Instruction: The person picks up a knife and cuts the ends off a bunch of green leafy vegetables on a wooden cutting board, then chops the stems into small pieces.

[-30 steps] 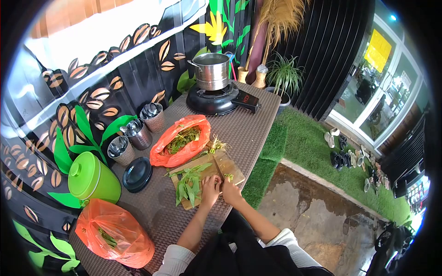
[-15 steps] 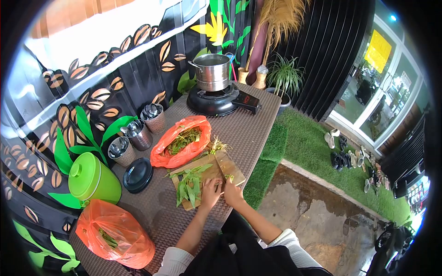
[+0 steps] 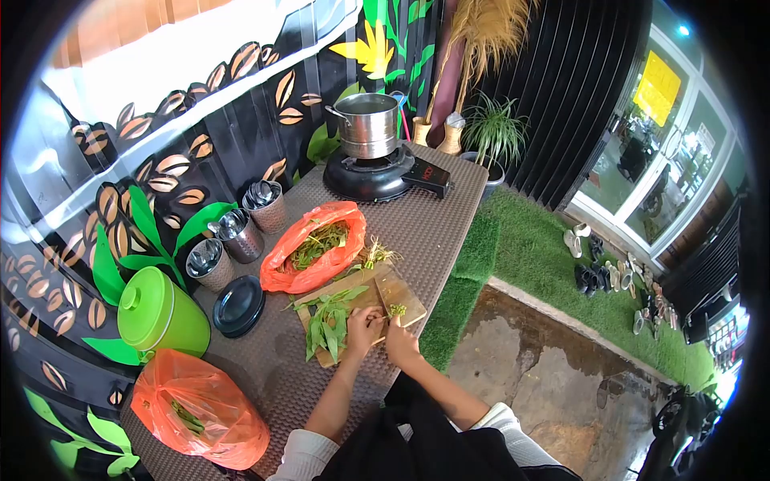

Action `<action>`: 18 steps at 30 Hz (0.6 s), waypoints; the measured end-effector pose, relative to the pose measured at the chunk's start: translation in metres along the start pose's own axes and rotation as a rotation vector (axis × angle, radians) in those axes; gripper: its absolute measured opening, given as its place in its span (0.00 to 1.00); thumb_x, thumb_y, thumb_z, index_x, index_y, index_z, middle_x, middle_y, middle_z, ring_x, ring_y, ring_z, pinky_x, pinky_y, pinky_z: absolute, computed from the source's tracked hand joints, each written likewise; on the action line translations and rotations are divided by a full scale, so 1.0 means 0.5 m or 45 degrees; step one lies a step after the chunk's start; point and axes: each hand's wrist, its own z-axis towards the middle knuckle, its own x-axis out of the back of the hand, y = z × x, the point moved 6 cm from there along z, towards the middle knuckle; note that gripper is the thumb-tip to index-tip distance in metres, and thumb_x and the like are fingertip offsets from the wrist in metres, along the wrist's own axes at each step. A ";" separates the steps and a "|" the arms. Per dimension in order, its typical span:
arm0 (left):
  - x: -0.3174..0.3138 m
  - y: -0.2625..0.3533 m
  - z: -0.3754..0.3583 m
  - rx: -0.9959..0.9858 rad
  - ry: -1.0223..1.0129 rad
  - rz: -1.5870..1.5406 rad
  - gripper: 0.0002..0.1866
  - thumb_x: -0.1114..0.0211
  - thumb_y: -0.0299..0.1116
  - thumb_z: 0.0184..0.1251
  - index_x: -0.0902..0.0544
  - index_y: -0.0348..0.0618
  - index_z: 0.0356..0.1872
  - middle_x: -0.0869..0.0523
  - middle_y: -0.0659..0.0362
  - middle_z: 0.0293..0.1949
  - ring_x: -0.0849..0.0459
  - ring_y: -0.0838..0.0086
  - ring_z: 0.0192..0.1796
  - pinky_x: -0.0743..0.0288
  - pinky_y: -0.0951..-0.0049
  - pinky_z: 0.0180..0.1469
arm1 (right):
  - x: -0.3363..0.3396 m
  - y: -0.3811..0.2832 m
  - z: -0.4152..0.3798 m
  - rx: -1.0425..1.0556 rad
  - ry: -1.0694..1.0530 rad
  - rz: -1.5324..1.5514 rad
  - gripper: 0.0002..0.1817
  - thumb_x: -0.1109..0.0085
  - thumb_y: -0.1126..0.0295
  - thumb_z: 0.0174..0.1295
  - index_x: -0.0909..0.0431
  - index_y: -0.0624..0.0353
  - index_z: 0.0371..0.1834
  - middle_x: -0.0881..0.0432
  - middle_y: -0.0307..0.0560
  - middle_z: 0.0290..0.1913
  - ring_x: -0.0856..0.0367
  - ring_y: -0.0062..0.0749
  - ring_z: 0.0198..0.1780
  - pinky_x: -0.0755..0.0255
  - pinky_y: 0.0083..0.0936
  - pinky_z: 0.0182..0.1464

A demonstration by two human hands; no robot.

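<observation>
Right hand (image 3: 401, 343) closed at the near end of a knife (image 3: 383, 297), blade pointing to 11 o'clock over the cutting board (image 3: 410, 293); left hand (image 3: 366, 326) curled just beside it, cannot tell whether it grips anything. Leafy greens (image 3: 327, 319) lie at the board's 9 o'clock, chopped bits (image 3: 398, 309) at 3 o'clock. On the desk (image 3: 437, 232), open orange bag (image 3: 303, 280) at the board's 11 o'clock, steel pot (image 3: 370, 138) on burner (image 3: 357, 178) at 12.

A patio-like cooking corner outside glass doors (image 3: 643, 196) (painted wall (image 3: 172, 165), cutlery cups (image 3: 269, 216)), with stove (image 3: 365, 183), pot (image 3: 370, 138) and turf (image 3: 529, 260).
</observation>
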 end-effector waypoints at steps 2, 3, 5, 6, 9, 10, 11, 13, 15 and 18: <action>0.000 0.009 -0.002 -0.079 -0.004 -0.004 0.13 0.34 0.18 0.49 0.17 0.38 0.39 0.19 0.54 0.30 0.18 0.70 0.33 0.23 0.73 0.39 | -0.004 -0.002 0.008 0.006 -0.030 -0.010 0.18 0.53 0.68 0.63 0.40 0.67 0.51 0.19 0.66 0.37 0.19 0.61 0.42 0.24 0.49 0.43; 0.000 0.010 -0.003 -0.078 -0.002 -0.004 0.13 0.34 0.18 0.49 0.17 0.38 0.39 0.19 0.54 0.30 0.18 0.70 0.33 0.23 0.73 0.39 | -0.006 0.002 0.022 0.007 -0.030 -0.010 0.18 0.53 0.68 0.63 0.40 0.67 0.51 0.19 0.66 0.37 0.19 0.61 0.42 0.24 0.49 0.43; -0.002 0.008 -0.006 -0.073 0.007 -0.051 0.13 0.34 0.19 0.51 0.17 0.38 0.40 0.19 0.54 0.31 0.18 0.69 0.33 0.23 0.72 0.40 | 0.003 0.008 0.050 0.056 -0.010 0.074 0.17 0.53 0.68 0.63 0.40 0.67 0.50 0.19 0.67 0.36 0.18 0.61 0.41 0.23 0.49 0.41; -0.002 0.006 -0.006 -0.073 0.004 -0.051 0.13 0.34 0.19 0.51 0.17 0.38 0.40 0.19 0.54 0.31 0.18 0.69 0.33 0.23 0.72 0.40 | 0.008 0.015 0.051 0.054 -0.009 0.076 0.17 0.53 0.68 0.63 0.40 0.67 0.50 0.19 0.67 0.36 0.18 0.61 0.41 0.23 0.49 0.41; 0.004 0.025 -0.010 -0.297 0.030 0.146 0.10 0.34 0.21 0.52 0.18 0.38 0.38 0.19 0.54 0.31 0.18 0.68 0.33 0.23 0.72 0.40 | 0.012 0.014 0.043 0.158 -0.034 0.043 0.16 0.54 0.67 0.64 0.40 0.66 0.48 0.19 0.69 0.35 0.18 0.61 0.40 0.23 0.50 0.40; 0.004 0.023 -0.012 -0.258 0.029 0.135 0.09 0.34 0.22 0.53 0.18 0.37 0.36 0.20 0.53 0.31 0.18 0.67 0.33 0.23 0.72 0.40 | 0.005 0.015 0.030 0.124 -0.024 0.028 0.16 0.54 0.67 0.64 0.40 0.66 0.49 0.20 0.69 0.35 0.18 0.61 0.40 0.24 0.50 0.40; 0.004 0.023 -0.012 -0.220 0.029 0.123 0.07 0.34 0.22 0.53 0.19 0.37 0.35 0.20 0.53 0.31 0.18 0.66 0.34 0.23 0.71 0.40 | -0.002 0.016 0.020 0.089 -0.013 0.013 0.16 0.55 0.67 0.64 0.40 0.67 0.49 0.20 0.70 0.35 0.18 0.62 0.39 0.24 0.51 0.40; 0.005 0.028 -0.011 -0.213 0.039 0.098 0.06 0.34 0.22 0.53 0.19 0.37 0.34 0.20 0.53 0.32 0.18 0.65 0.34 0.24 0.71 0.40 | -0.015 0.008 0.009 0.054 0.007 0.053 0.16 0.55 0.67 0.65 0.40 0.67 0.49 0.20 0.69 0.35 0.18 0.62 0.39 0.24 0.51 0.40; 0.007 0.030 -0.012 -0.202 0.045 0.078 0.06 0.34 0.23 0.53 0.20 0.37 0.32 0.20 0.53 0.32 0.18 0.65 0.34 0.24 0.70 0.40 | -0.018 0.011 0.012 0.018 0.022 0.098 0.16 0.55 0.66 0.65 0.40 0.67 0.50 0.20 0.69 0.35 0.18 0.62 0.39 0.24 0.51 0.40; 0.004 0.024 -0.016 -0.170 0.028 0.116 0.06 0.34 0.23 0.54 0.21 0.37 0.32 0.21 0.53 0.31 0.19 0.64 0.34 0.25 0.70 0.40 | -0.009 0.018 0.037 0.109 0.009 0.121 0.17 0.55 0.67 0.65 0.41 0.67 0.51 0.20 0.70 0.36 0.18 0.62 0.39 0.24 0.51 0.40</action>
